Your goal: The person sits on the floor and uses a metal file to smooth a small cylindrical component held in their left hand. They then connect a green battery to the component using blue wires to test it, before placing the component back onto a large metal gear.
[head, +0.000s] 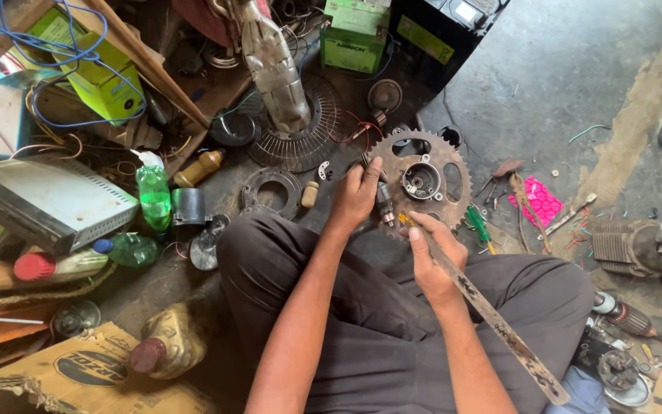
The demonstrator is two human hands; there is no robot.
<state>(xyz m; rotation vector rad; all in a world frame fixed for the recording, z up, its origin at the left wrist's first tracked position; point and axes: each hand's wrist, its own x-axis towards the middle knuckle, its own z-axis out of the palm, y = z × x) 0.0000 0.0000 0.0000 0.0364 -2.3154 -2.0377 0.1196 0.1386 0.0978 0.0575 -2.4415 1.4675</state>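
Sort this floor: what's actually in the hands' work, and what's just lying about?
In hand:
left hand on the rusty toothed sprocket
small cylindrical part at its edge
right hand holding a long flat metal strip

Lying about:
green bottle
wire fan guard
green-handled screwdriver
pink piece
finned motor part
grey metal box

The left hand steadies a rusty sprocket (floor-level) while the right hand grips a flat file.

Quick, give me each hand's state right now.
Left hand: closed on a small metal part at the rusty sprocket.
Right hand: closed around a long flat metal file.
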